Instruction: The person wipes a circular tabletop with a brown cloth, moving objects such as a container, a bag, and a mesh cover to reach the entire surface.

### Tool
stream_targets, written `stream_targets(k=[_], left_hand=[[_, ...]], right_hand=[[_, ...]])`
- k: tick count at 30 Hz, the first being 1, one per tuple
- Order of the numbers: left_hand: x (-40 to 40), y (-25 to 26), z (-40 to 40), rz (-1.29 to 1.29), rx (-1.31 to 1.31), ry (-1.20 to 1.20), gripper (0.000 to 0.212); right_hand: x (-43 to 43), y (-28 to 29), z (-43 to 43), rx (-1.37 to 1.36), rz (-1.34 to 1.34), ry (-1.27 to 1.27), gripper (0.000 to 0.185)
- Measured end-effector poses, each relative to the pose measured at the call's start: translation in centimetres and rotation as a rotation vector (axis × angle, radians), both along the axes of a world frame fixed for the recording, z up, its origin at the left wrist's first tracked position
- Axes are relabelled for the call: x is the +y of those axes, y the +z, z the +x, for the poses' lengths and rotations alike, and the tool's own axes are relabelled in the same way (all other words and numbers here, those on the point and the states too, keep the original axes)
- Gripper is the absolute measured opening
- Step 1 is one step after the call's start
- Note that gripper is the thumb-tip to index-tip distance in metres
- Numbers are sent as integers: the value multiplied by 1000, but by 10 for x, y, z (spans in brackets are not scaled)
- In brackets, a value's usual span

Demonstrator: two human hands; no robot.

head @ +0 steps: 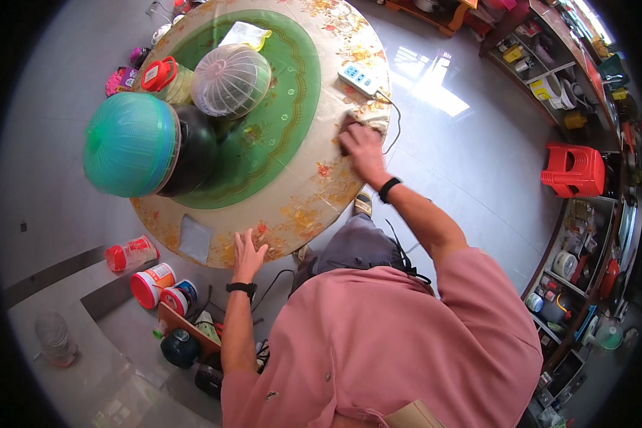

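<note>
A round table with a floral tablecloth (329, 200) is in front of me. On its right side my right hand (365, 152) presses a dark brown cloth (345, 127) against the surface; the hand is slightly blurred. Just beyond that cloth lies a white power strip (358, 79), its cord hanging over the edge. My left hand (247, 259) rests at the near edge with fingers spread and nothing in it. To its left a flat grey sheet or cloth (195, 238) lies on the tablecloth. A green round mat or turntable (305, 80) covers the table's middle.
On the green part stand a teal mesh cover (128, 144), a black pot (192, 150), a white mesh cover (230, 80), a red-lidded jar (179, 85) and a folded cloth (243, 35). Red-lidded tubs (152, 283) stand lower left. A red stool (572, 170) stands by shelves at right.
</note>
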State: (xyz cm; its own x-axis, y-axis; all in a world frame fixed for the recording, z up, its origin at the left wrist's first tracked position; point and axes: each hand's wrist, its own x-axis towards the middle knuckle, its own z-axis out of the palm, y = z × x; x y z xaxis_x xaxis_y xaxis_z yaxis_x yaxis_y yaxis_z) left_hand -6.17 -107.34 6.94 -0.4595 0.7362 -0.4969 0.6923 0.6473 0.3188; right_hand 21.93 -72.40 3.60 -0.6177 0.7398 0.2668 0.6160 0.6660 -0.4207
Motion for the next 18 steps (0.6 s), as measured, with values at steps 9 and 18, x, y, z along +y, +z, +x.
stream_targets(k=[9, 18], left_hand=[[60, 2, 75, -45, 2, -39, 95], [60, -3, 70, -26, -9, -110, 99]], right_hand=[[15, -25, -20, 130, 44, 498, 52], [38, -24, 34, 17, 76, -129, 55]])
